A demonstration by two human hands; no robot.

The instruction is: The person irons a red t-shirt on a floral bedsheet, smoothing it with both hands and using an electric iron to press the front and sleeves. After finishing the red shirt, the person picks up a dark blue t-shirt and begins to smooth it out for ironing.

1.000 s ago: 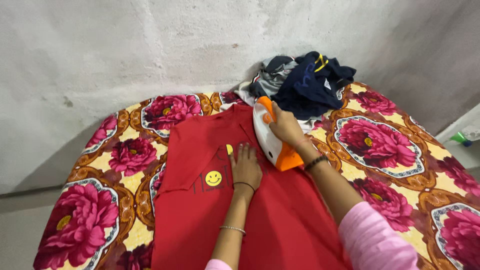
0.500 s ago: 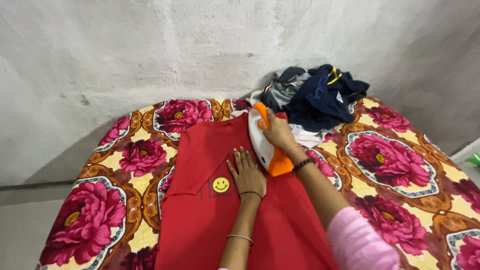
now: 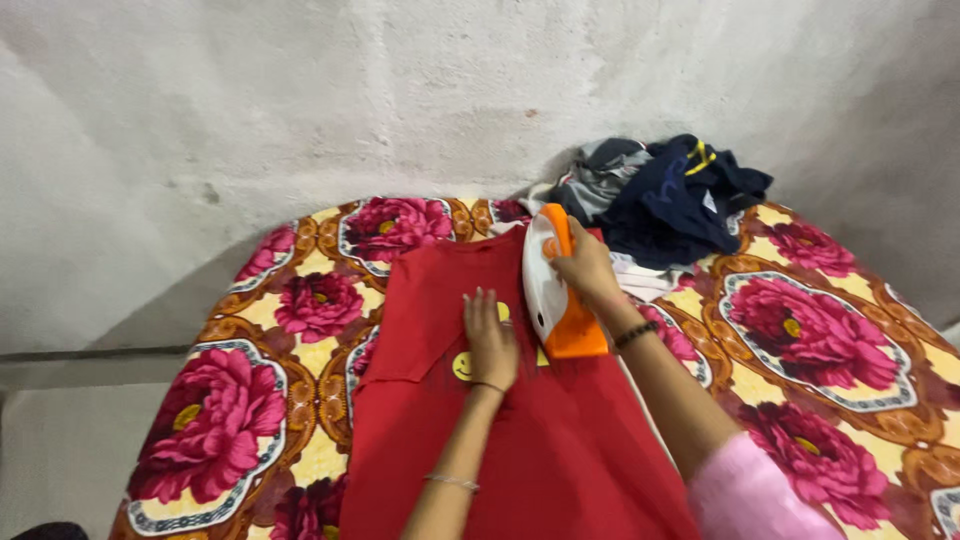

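Note:
A red shirt [image 3: 430,300] with a yellow smiley print [image 3: 461,366] lies flat on a flowered blanket [image 3: 230,410]. My left hand [image 3: 489,338] presses flat on the shirt, fingers together, partly over the print. My right hand [image 3: 588,268] grips the handle of a white and orange clothes iron [image 3: 552,298], which rests on the shirt's upper right part, just right of my left hand.
A heap of dark blue and grey clothes [image 3: 660,195] lies at the far edge of the blanket, beyond the iron. A rough grey wall [image 3: 300,100] stands behind. The floor [image 3: 60,450] shows at the left.
The view has shifted, so everything sits further right in the frame. My left hand has slid over the smiley print and covers more of it. The iron stays near the shirt's top.

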